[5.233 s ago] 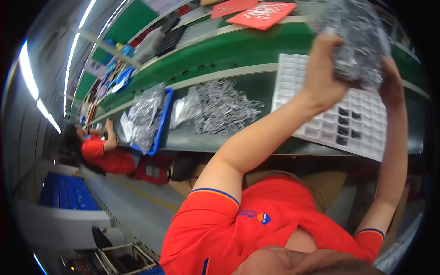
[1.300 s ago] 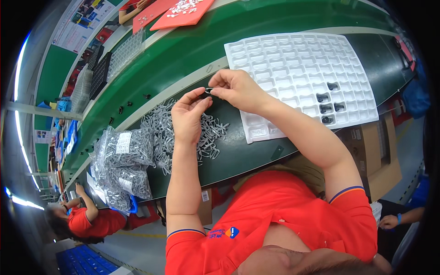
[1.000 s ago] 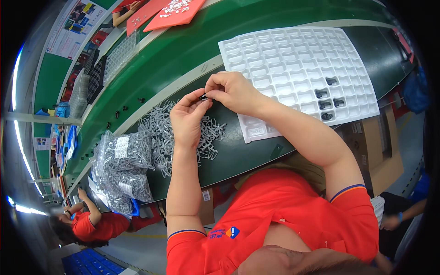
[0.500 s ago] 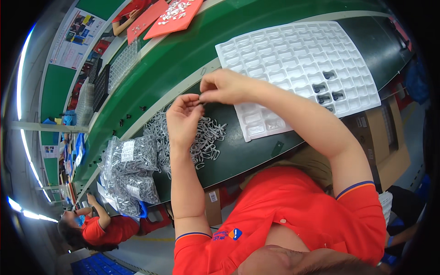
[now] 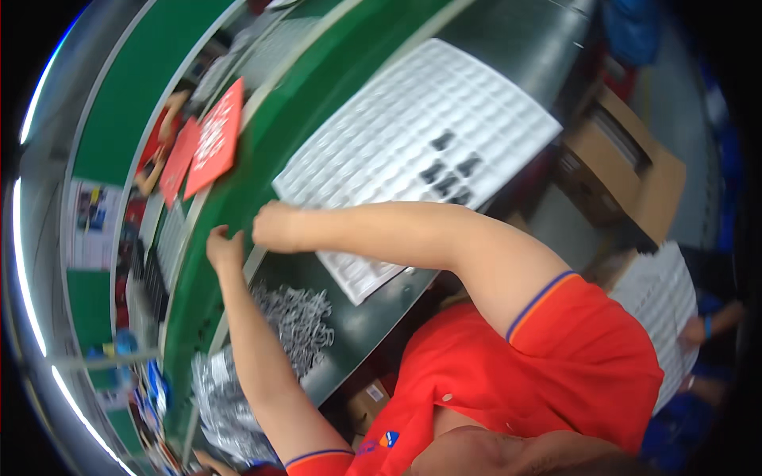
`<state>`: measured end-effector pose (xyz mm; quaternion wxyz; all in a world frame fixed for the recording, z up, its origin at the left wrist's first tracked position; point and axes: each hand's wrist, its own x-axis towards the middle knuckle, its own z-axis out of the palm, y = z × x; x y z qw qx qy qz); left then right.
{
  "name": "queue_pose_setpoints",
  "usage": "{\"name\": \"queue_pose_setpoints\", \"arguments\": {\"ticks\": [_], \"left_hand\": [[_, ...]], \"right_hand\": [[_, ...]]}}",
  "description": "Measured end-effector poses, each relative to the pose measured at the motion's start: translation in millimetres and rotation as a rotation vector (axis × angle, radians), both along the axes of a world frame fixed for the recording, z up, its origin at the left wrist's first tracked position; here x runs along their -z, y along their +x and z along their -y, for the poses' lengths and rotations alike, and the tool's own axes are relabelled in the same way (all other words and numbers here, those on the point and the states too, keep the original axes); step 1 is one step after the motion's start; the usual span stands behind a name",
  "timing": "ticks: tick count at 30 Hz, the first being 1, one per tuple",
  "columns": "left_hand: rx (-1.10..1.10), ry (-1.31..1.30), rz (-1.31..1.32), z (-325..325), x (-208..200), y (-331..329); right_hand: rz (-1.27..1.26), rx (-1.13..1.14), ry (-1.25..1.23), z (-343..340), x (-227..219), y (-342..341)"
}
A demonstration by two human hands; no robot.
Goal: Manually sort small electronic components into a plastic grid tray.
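My left hand (image 5: 226,249) is raised over the edge between the green strip and the dark table, a gap showing between thumb and forefinger. Close to its right, my right hand (image 5: 278,227) is curled closed; whatever it may pinch is hidden and blurred. Under my right forearm lies a white moulded tray (image 5: 373,119) with rows of pockets. Several black parts (image 5: 451,184) sit in pockets toward its near right side. Right of my left forearm is a heap of grey metal loops (image 5: 298,325).
Clear plastic bags (image 5: 230,397) of grey pieces lie left of my left forearm. Red boards (image 5: 218,147) with small white pieces are beyond the green strip (image 5: 278,119). An open cardboard box (image 5: 611,170) stands at right. Another person's hand (image 5: 698,329) touches a white sheet-like tray (image 5: 659,293).
My hands, earlier together at a small dark piece, are now apart and farther out to the left. The whole view has turned, shifting the tray leftward in the picture.
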<state>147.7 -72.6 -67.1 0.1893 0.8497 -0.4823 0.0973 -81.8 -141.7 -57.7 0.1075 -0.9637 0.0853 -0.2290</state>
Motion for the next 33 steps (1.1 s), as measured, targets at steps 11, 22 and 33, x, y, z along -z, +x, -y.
{"name": "queue_pose_setpoints", "arguments": {"ticks": [11, 22, 33], "left_hand": [[0.886, 0.081, -0.32, 117.3, -41.9, -349.0], [1.094, 0.326, 0.039, 143.0, -23.3, -422.4], [0.834, 0.26, -0.653, 104.5, -53.3, -374.5]], "right_hand": [[1.258, 0.366, 0.102, 19.7, -83.2, -191.6], [1.391, 0.256, 0.396, -1.2, -89.9, -247.0], [1.42, 0.169, 0.701, -10.7, -94.4, -215.8]]}}
